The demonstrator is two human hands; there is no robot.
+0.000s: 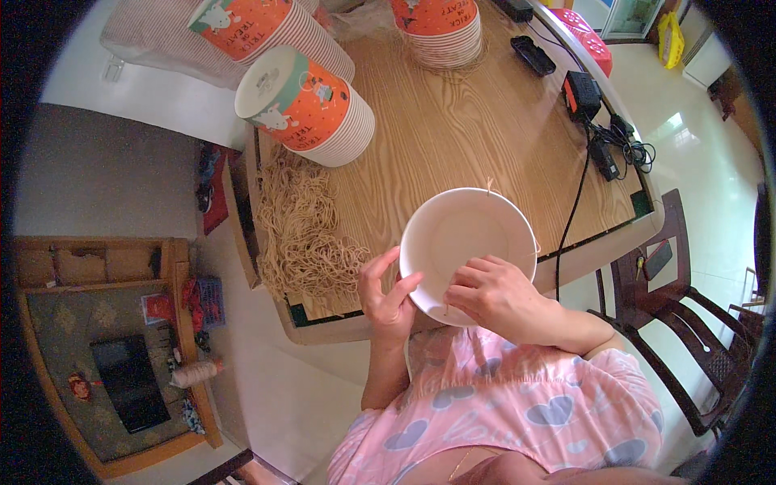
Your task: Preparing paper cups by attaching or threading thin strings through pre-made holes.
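A white paper bucket is tilted with its open mouth toward me at the table's near edge. Short lengths of tan string stick out at its far rim and its right rim. Round the left side of the bucket is my left hand, thumb at the rim and fingers along the outer wall. My right hand reaches over the near right rim, its curled fingers inside by the near wall. What those fingertips hold, if anything, is hidden. Left of the bucket lies a loose heap of tan strings.
Stacked orange-and-green paper buckets stand at the far left of the wooden table, with another stack at the back. A black power adapter with cables lies on the right. Beyond the table's right edge is a dark wooden chair.
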